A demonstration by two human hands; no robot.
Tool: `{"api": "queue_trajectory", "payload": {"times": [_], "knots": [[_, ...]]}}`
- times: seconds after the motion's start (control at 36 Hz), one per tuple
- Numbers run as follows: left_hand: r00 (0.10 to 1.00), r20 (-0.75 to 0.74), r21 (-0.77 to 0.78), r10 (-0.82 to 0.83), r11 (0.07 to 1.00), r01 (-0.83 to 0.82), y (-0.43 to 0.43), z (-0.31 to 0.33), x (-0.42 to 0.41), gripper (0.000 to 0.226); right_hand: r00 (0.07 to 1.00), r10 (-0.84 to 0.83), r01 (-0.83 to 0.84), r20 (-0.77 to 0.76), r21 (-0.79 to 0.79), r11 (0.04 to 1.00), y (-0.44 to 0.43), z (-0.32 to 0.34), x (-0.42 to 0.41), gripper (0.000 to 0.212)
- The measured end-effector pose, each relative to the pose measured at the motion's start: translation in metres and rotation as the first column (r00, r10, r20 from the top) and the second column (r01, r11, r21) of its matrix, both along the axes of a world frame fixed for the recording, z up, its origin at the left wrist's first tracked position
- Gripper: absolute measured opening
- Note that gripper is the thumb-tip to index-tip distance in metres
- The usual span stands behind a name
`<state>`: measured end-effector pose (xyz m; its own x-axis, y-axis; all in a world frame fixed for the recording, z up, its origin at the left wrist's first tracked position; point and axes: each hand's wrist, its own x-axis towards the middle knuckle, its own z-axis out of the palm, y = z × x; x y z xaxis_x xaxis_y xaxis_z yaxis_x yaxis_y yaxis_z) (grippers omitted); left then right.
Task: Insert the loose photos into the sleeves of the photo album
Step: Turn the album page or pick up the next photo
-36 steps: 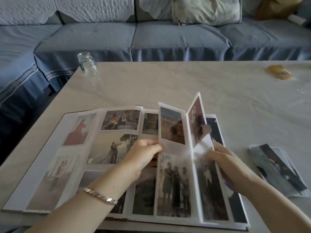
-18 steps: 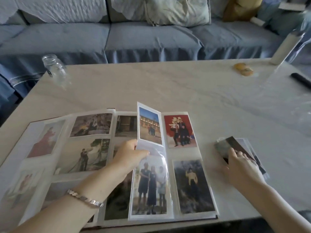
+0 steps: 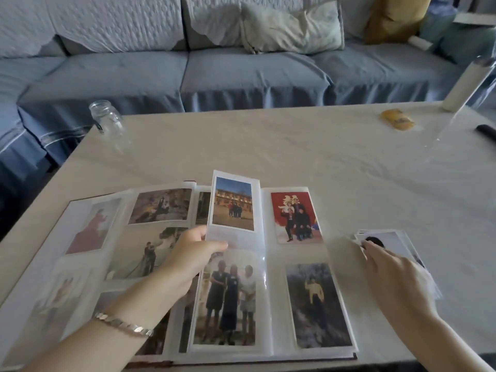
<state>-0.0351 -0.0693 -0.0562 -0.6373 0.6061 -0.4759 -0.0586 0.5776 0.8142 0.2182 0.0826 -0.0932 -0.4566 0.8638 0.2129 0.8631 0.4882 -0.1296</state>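
Note:
The photo album (image 3: 271, 267) lies open on the table near its front edge, its clear sleeves holding photos. My left hand (image 3: 188, 259) pinches the left edge of a narrow sleeve page (image 3: 236, 238) at the album's middle and holds it slightly lifted. That page carries a building photo above and a photo of three people below. The stack of loose photos (image 3: 394, 242) sits on the table just right of the album. My right hand (image 3: 391, 275) lies flat over the stack, fingertips at its far left corner. No photo is lifted.
A glass jar (image 3: 106, 119) stands at the table's far left corner. A yellow object (image 3: 397, 122), a white cylinder (image 3: 467, 87) and a black object (image 3: 487, 131) sit at the far right. A blue sofa (image 3: 241, 76) runs behind the table.
My right hand let go of the upright right-hand page, which now lies flat, and moved right onto the loose photo stack. My left hand kept its hold on the middle page.

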Motion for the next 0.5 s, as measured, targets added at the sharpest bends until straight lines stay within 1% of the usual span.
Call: {"api": "queue_trajectory", "payload": {"times": [0.03, 0.06, 0.08, 0.11, 0.14, 0.17, 0.22, 0.28, 0.36, 0.39, 0.44, 0.47, 0.5], "knots": [[1.0, -0.012, 0.006, 0.022, 1.0, -0.022, -0.005, 0.005, -0.008, 0.014, 0.986, 0.077, -0.059, -0.148, 0.125, 0.99, -0.004, 0.003, -0.007, 0.033], [0.999, -0.029, 0.013, 0.046, 0.999, -0.045, -0.011, 0.009, -0.018, 0.017, 0.952, 0.189, -0.134, -0.241, 0.224, 0.965, -0.007, 0.009, -0.016, 0.029], [0.996, -0.056, 0.02, 0.071, 0.997, -0.07, -0.017, 0.014, -0.027, 0.023, 0.913, 0.298, -0.214, -0.277, 0.294, 0.932, -0.012, 0.016, -0.027, 0.022], [0.99, -0.098, 0.017, 0.102, 0.995, -0.101, -0.023, 0.018, -0.038, 0.031, 0.876, 0.378, -0.278, -0.299, 0.328, 0.903, -0.016, 0.024, -0.04, 0.021], [0.981, -0.145, 0.004, 0.132, 0.991, -0.133, -0.03, 0.023, -0.049, 0.038, 0.84, 0.435, -0.323, -0.323, 0.347, 0.88, -0.022, 0.029, -0.053, 0.028], [0.969, -0.197, -0.014, 0.151, 0.988, -0.157, -0.04, 0.028, -0.06, 0.04, 0.805, 0.483, -0.365, -0.345, 0.353, 0.861, -0.025, 0.033, -0.065, 0.029], [0.948, -0.275, -0.047, 0.159, 0.983, -0.179, -0.06, 0.035, -0.084, 0.034, 0.746, 0.54, -0.413, -0.389, 0.365, 0.834, -0.032, 0.034, -0.088, 0.02], [0.926, -0.335, -0.073, 0.176, 0.975, -0.211, -0.081, 0.038, -0.106, 0.03, 0.699, 0.579, -0.449, -0.42, 0.372, 0.812, -0.041, 0.033, -0.111, 0.021], [0.849, -0.454, -0.085, 0.269, 0.936, -0.341, -0.115, 0.04, -0.138, 0.013, 0.634, 0.645, -0.52, -0.426, 0.382, 0.764, -0.057, 0.033, -0.141, 0.026], [0.823, -0.491, -0.1, 0.286, 0.92, -0.38, -0.127, 0.038, -0.148, 0.016, 0.614, 0.662, -0.545, -0.429, 0.376, 0.749, -0.062, 0.032, -0.15, 0.027], [0.805, -0.514, -0.138, 0.297, 0.898, -0.419, -0.148, 0.029, -0.166, 0.02, 0.582, 0.687, -0.577, -0.435, 0.374, 0.726, -0.072, 0.031, -0.165, 0.023], [0.819, -0.49, -0.161, 0.3, 0.892, -0.423, -0.156, 0.022, -0.174, 0.024, 0.566, 0.699, -0.589, -0.438, 0.379, 0.714, -0.077, 0.029, -0.172, 0.021], [0.84, -0.453, -0.188, 0.298, 0.889, -0.417, -0.163, 0.014, -0.18, 0.03, 0.553, 0.713, -0.6, -0.432, 0.386, 0.7, -0.082, 0.028, -0.178, 0.022]]}}
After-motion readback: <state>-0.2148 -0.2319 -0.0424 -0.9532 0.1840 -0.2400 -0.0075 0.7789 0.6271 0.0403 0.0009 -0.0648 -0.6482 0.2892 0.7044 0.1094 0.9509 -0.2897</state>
